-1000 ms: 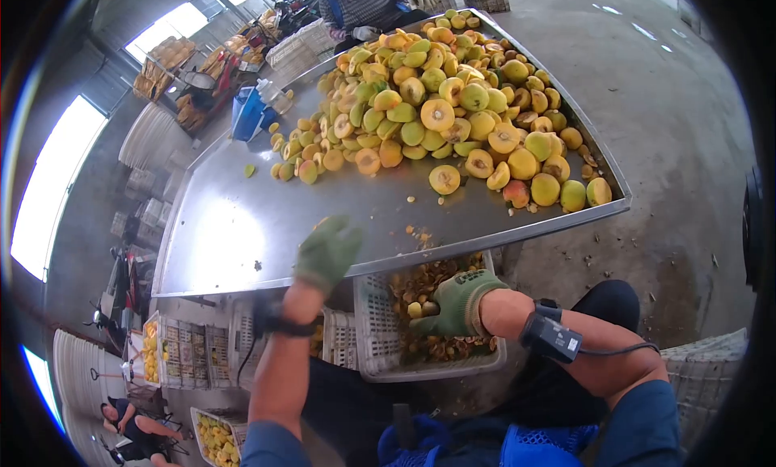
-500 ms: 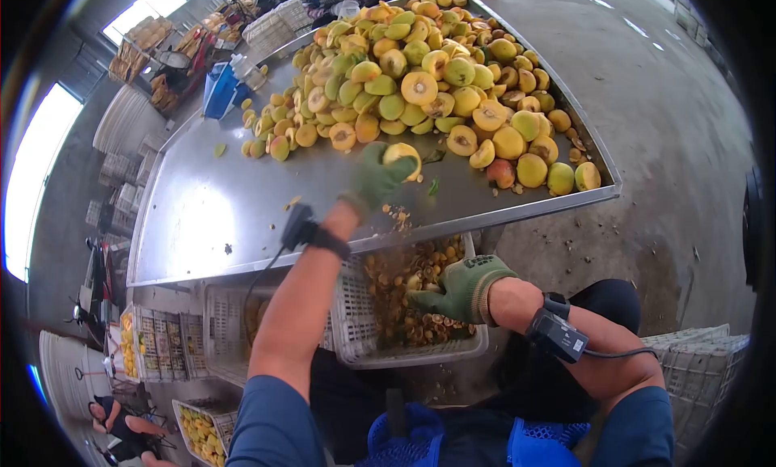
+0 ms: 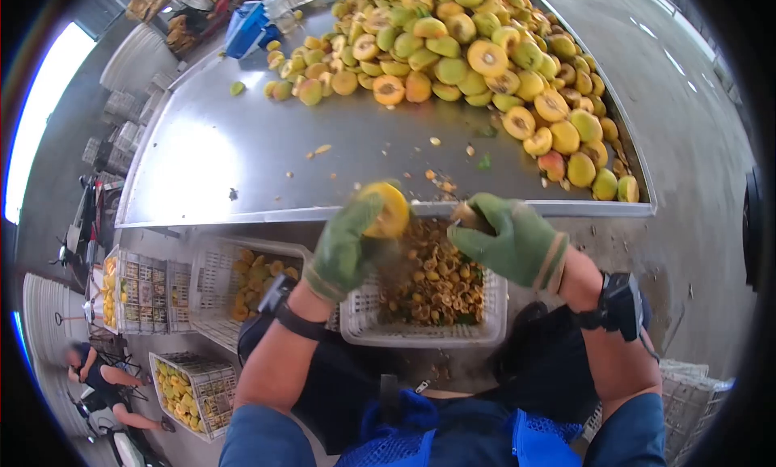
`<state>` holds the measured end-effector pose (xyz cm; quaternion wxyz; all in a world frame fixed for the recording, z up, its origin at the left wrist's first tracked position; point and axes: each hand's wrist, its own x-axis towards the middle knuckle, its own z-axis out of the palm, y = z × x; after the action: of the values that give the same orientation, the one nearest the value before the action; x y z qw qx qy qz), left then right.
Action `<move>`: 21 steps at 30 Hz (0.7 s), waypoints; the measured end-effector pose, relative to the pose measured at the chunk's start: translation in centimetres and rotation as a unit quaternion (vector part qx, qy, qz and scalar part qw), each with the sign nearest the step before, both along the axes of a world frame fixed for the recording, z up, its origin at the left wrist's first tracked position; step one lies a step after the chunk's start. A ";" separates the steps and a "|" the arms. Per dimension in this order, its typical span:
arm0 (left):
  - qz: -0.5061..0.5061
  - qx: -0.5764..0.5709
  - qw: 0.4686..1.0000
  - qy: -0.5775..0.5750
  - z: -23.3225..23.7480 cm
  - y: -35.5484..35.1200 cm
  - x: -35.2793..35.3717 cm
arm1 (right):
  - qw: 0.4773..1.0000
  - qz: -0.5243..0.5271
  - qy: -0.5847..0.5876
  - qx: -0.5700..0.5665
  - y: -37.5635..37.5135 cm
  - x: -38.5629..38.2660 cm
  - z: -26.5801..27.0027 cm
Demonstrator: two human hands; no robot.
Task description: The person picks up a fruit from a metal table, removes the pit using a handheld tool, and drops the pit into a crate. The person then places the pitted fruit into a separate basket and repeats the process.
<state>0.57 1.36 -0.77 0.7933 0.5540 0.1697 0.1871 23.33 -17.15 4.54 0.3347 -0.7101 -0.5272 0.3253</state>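
My left hand (image 3: 343,249), in a green glove, is closed around a yellow peach half (image 3: 390,211) just in front of the table's near edge. Facing it, my gloved right hand (image 3: 513,240) is closed with fingers pinched together. Something small and dark-tipped shows at those fingertips, too small to make out. Below both hands stands a white plastic crate (image 3: 420,335) holding brown pits and scraps (image 3: 440,285). Beyond them, a large heap of halved peaches (image 3: 453,50) lies on the metal table (image 3: 267,160).
A second crate (image 3: 212,293) with peach pieces stands left of the pit crate. Further left are more filled crates (image 3: 182,358) and a seated person (image 3: 109,382). A blue container (image 3: 245,32) sits at the table's far left. Stacked crates (image 3: 691,406) stand at lower right.
My left hand has drawn the peach half from beside the heap back over the crate. My right hand has risen from the crate toward it. The view has shifted slightly.
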 end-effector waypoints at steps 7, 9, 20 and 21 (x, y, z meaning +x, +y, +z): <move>0.014 0.200 0.980 0.015 2.7 -3.1 0.1 | 0.990 0.082 -0.021 0.111 2.1 -3.0 -3.5; 0.044 0.162 0.985 0.026 2.6 -3.3 -0.1 | 0.988 0.096 -0.024 0.117 2.5 -3.6 -3.5; 0.037 0.216 0.975 0.047 2.3 -3.4 -0.2 | 0.994 0.079 -0.038 0.070 3.3 -5.0 -2.6; 0.038 0.238 0.969 0.048 2.1 -3.5 0.0 | 0.993 0.081 -0.045 0.074 3.3 -5.0 -2.8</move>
<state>0.53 -2.09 1.31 0.6220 0.7282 0.1789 0.2253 18.37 -13.81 1.75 0.3348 -0.6526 -0.6197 0.2794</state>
